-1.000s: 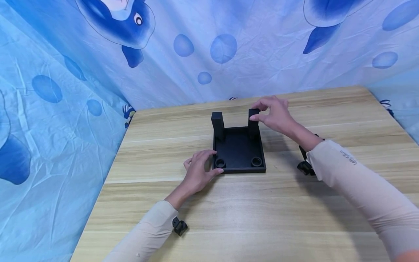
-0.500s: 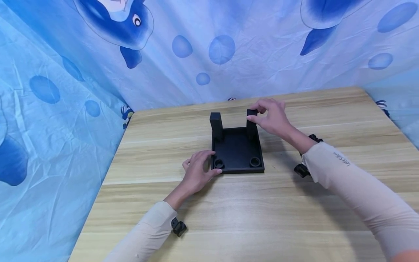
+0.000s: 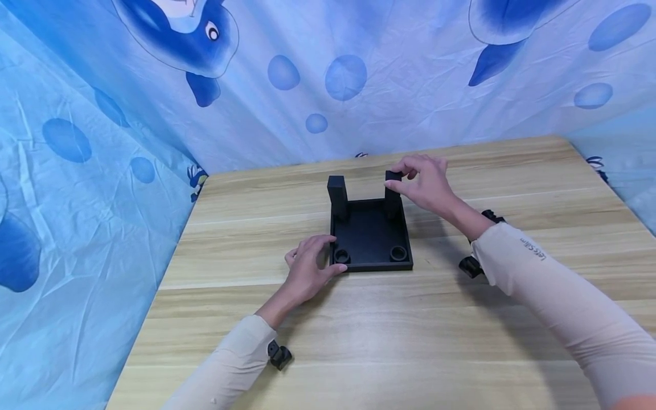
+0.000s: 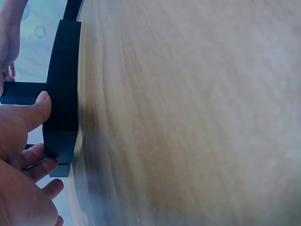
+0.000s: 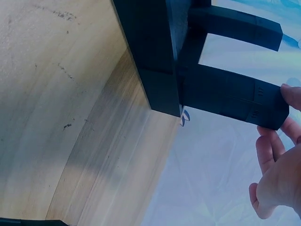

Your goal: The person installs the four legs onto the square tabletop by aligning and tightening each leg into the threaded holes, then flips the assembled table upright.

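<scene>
A black square panel (image 3: 370,234) with a raised rim lies on the wooden table, shaped like a small upturned tabletop. Two black legs stand upright at its far corners, the left leg (image 3: 337,196) and the right leg (image 3: 392,199). Round sockets show at the near corners, the right socket (image 3: 398,253) and the left socket (image 3: 341,256). My left hand (image 3: 309,266) grips the panel's near left corner, thumb on the front edge and fingers along the left side. My right hand (image 3: 426,181) pinches the top of the right leg (image 5: 230,92) between thumb and fingers.
Around the panel spreads the light wooden tabletop (image 3: 359,330). Behind it and to the left hangs a blue curtain (image 3: 246,119) with dolphin and bubble prints. Each wrist carries a small black camera, such as the left wrist camera (image 3: 279,355).
The whole head view has shifted slightly. Both hands keep their holds, the right on the leg's top and the left on the panel's corner.
</scene>
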Demonstrator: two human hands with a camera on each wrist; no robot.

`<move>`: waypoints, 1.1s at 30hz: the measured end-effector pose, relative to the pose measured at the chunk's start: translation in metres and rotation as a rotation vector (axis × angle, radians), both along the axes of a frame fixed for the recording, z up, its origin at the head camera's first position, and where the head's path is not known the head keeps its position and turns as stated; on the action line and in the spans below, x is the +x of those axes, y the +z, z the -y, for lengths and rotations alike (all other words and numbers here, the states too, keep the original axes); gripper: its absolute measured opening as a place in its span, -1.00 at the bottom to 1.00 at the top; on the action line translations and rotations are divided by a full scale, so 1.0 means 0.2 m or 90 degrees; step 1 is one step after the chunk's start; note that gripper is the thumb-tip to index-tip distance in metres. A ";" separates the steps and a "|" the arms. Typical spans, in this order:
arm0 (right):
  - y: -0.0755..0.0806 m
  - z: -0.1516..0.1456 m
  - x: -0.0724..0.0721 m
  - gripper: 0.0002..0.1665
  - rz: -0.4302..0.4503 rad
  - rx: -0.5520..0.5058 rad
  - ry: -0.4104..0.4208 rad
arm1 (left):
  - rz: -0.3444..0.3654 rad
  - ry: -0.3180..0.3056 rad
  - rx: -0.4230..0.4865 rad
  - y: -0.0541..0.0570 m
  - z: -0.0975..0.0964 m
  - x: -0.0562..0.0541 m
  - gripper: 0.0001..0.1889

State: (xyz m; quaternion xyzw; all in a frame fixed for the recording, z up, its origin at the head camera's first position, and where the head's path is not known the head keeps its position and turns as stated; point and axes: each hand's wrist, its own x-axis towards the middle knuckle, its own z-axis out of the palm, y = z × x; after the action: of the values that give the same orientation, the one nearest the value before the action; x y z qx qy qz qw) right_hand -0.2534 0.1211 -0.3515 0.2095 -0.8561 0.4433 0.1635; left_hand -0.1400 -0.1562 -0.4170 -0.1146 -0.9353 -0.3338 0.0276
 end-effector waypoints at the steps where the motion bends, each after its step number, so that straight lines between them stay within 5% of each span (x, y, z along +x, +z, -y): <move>1: 0.00 0.00 0.00 -0.71 0.003 0.003 -0.001 | 0.000 -0.001 -0.001 0.00 0.00 0.00 -0.36; 11: 0.04 -0.03 0.01 -0.63 0.044 0.102 0.015 | 0.024 -0.003 -0.018 0.01 0.00 0.00 -0.34; 33: 0.02 -0.24 0.14 -0.45 0.037 0.149 0.026 | -0.004 -0.005 -0.009 0.01 0.00 0.01 -0.36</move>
State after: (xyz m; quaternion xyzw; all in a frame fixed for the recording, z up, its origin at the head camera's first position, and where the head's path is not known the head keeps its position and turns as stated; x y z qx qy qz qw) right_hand -0.2262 0.1692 -0.3484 0.2314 -0.9020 0.3493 0.1038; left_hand -0.1372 -0.1570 -0.4155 -0.1193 -0.9370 -0.3272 0.0284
